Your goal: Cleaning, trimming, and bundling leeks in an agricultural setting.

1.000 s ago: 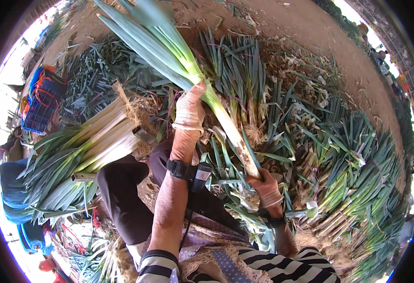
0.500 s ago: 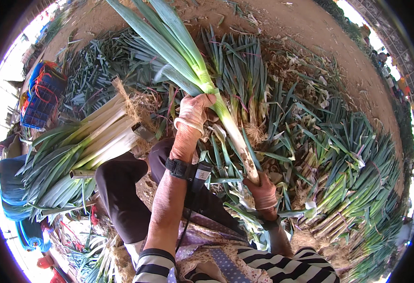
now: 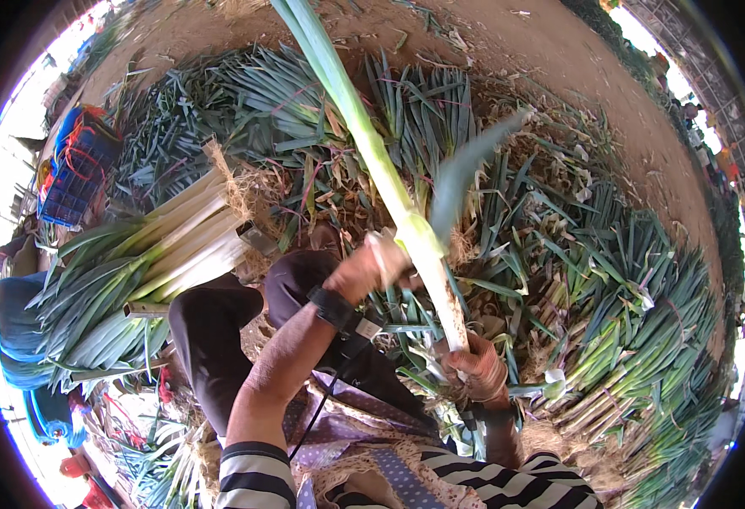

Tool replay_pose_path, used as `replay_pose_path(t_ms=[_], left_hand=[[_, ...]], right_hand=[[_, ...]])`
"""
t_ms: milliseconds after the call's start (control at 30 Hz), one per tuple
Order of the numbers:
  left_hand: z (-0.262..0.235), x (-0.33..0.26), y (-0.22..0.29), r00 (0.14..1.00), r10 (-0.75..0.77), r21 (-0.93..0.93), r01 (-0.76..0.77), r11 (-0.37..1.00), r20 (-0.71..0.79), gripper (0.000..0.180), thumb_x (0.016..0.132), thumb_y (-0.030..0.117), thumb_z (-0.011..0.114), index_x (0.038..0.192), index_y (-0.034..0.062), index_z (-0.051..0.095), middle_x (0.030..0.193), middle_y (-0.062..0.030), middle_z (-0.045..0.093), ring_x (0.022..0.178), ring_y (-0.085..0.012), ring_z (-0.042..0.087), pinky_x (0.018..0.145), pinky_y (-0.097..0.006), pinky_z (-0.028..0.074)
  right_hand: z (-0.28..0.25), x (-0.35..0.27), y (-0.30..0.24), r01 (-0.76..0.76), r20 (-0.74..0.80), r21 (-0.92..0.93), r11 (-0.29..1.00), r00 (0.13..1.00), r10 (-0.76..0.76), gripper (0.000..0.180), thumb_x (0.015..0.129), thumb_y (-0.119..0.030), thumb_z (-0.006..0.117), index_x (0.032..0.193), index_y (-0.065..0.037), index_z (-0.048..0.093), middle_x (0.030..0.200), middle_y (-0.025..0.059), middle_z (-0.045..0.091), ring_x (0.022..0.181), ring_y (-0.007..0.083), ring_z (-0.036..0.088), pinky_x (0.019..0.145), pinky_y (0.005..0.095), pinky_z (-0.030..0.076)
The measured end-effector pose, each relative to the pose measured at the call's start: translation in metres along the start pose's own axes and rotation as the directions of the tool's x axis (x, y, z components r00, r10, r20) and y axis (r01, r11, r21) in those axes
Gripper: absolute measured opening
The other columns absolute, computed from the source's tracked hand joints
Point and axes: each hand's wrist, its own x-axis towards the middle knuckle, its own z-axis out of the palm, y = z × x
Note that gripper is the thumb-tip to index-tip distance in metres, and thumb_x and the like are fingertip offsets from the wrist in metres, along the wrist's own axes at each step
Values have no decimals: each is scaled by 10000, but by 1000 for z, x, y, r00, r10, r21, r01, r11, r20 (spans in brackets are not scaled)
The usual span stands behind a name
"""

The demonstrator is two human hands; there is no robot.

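Note:
A long leek [image 3: 372, 161] stretches up and away in front of me, its pale root end low and its green leaves passing the top edge. My right hand [image 3: 477, 369], in a pinkish glove, is closed round the dirty white root end. My left hand [image 3: 376, 265] is beside the middle of the stalk, its fingers smeared by motion, so their grip cannot be made out. A loose blue-green leaf [image 3: 470, 174], blurred, sticks out to the right of the stalk just above that hand. A dark strap with a small device [image 3: 334, 307] circles my left wrist.
At left, a stack of trimmed leeks [image 3: 177, 242] lies on a metal-framed rest [image 3: 147, 311]. Untrimmed leek bundles [image 3: 618, 348] spread along the right and far sides. A blue crate [image 3: 73, 187] stands at far left. Bare soil [image 3: 508, 42] runs beyond the piles.
My left hand has slid down the stalk toward my right hand. Some leaves have come away from the leek's top, and one swings out to the right. My right hand still grips the root end.

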Motion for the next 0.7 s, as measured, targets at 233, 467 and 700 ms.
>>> replay_pose_path(t_ms=[233, 467, 700], left_hand=[[23, 17, 2, 855, 392, -104, -448, 888, -339, 233, 923, 259, 508, 984, 63, 619, 999, -110, 617, 905, -251, 594, 846, -373, 478], [-20, 5, 81, 778, 464, -524, -629, 575, -425, 711, 776, 604, 622, 1159, 23, 478, 944, -124, 598, 858, -294, 613, 819, -476, 510], [-14, 2, 78, 759, 233, -412, -553, 725, -608, 297, 803, 280, 719, 942, 93, 535, 746, -17, 513, 618, -133, 524, 587, -352, 541]], right_hand=[[30, 5, -26, 133, -168, -34, 991, 976, -136, 331, 765, -183, 710, 1026, 0, 621, 676, -4, 571, 524, 53, 462, 440, 212, 328], [10, 9, 3, -88, -84, -356, 930, 995, 62, 514, 759, -415, 676, 1037, 14, 622, 791, 42, 601, 696, 129, 530, 626, 275, 432], [2, 77, -13, 542, 160, -639, 546, 788, -594, 732, 735, -534, 684, 1205, -3, 504, 923, 162, 629, 754, 201, 637, 565, 284, 552]])
